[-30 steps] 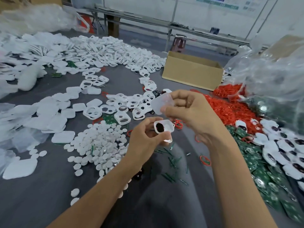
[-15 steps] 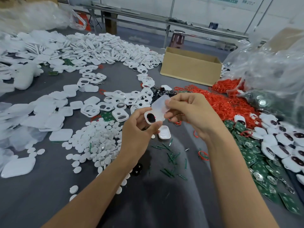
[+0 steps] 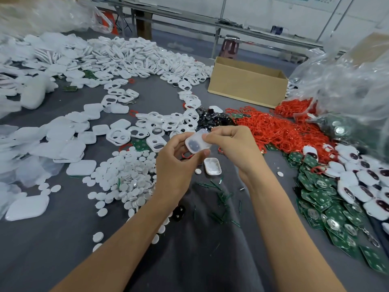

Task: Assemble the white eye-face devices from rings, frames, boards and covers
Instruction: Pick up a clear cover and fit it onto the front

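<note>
Above the grey table my left hand [image 3: 175, 165] grips a small white device part with dark eye holes. A translucent white cover [image 3: 197, 142] lies over that part, pinched at its right edge by my right hand [image 3: 233, 148]. The dark eyes show through the cover. Just below the hands a white shell [image 3: 212, 166] lies open side up on the cloth. White eye-hole frames [image 3: 117, 135] lie to the left, red rings [image 3: 273, 129] to the right.
White round discs [image 3: 126, 178] are heaped at the left of my left hand. Green boards [image 3: 328, 199] and finished white faces [image 3: 362, 186] fill the right side. A cardboard box [image 3: 246, 85] stands behind, with a plastic bag [image 3: 347, 81] to its right. Green slivers [image 3: 221, 197] litter the cloth.
The cover, held apart above the white part a second ago, now sits over it. Both hands have drawn together and moved up from the cloth, leaving the open shell on the table.
</note>
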